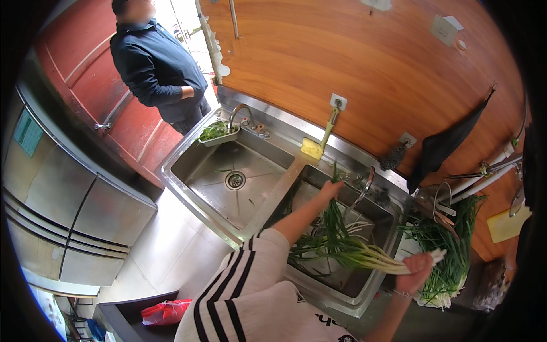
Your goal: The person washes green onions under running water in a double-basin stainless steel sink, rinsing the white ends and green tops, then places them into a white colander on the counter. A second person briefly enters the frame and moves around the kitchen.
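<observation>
My right hand (pixel 413 269) grips a bunch of green onions (pixel 372 257) near the white root ends, over the right rim of the right sink basin (pixel 363 295). The green leaves trail left across the basin. My left hand (pixel 332 189) is closed around leaf tops of green onions at the basin's back edge, and a few tips stick up above the fist. A curved metal faucet (pixel 368 181) stands just right of that hand. More white stalks (pixel 357 226) lie in the basin, partly hidden by the leaves.
To the right rests a big pile of green onions (pixel 463 226). The left basin (pixel 265 171) has a tray of leafy greens (pixel 216 131) at its back corner. A yellow brush (pixel 314 147) and dark cloth (pixel 444 141) hang on the wall. A person (pixel 158 64) stands by the red door (pixel 136 145).
</observation>
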`<state>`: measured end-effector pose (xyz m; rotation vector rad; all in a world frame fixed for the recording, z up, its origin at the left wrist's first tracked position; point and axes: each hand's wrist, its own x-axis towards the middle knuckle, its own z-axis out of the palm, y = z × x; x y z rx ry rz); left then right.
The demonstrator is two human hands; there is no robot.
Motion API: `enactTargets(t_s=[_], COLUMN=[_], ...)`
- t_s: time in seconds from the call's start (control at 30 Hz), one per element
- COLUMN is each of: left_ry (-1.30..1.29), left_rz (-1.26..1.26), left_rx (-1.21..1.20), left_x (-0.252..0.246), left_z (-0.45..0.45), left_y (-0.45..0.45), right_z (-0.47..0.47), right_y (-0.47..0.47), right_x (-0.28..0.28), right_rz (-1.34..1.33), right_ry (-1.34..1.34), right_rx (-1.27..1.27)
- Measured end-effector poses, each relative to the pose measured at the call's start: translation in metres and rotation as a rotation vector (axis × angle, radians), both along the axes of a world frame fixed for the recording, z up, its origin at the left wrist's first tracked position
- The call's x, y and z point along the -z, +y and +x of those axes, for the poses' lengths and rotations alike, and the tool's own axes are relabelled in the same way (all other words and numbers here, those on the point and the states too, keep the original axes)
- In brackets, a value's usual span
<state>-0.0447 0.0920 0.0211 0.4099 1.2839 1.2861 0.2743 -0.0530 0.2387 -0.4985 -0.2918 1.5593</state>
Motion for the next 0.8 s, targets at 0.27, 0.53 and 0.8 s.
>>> enactTargets(t_s=[0.27, 0.53, 0.8], left_ry=[0.124, -0.013, 0.03], left_rz=[0.334, 0.503, 0.569], left_rx=[-0.084, -0.148, -0.175], left_x=[-0.135, -0.295, -0.311], left_z=[-0.104, -0.132, -0.151], left_y=[-0.025, -0.079, -0.101], right_z=[-0.05, -0.175, -0.226], right_y=[0.059, 0.129, 0.153], right_x=[0.172, 0.252, 0.203], right_rz=[-0.171, -0.487, -0.552], right_ry=[0.173, 0.287, 0.204], right_rx=[-0.147, -0.296, -0.239])
